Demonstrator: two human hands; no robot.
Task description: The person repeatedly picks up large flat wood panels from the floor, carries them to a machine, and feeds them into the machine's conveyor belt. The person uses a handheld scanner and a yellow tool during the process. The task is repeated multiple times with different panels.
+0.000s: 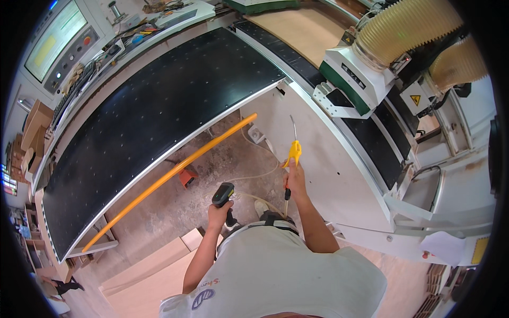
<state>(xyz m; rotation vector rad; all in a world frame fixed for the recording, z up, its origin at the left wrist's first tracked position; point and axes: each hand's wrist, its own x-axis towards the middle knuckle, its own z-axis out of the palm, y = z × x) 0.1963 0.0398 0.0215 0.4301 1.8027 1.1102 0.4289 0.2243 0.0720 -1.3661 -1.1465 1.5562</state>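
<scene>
Right hand wraps a yellow plastic, thin-nozzled air gun; left hand clasps a black pistol-shaped scanner, both above grey concrete floor; probably light, stiff, best held by their grips

At frame centre, the scanner sits in the left hand, the air gun in the right hand. The bench spans upper left, a bar below its lower edge; upper right, the machine head.
</scene>
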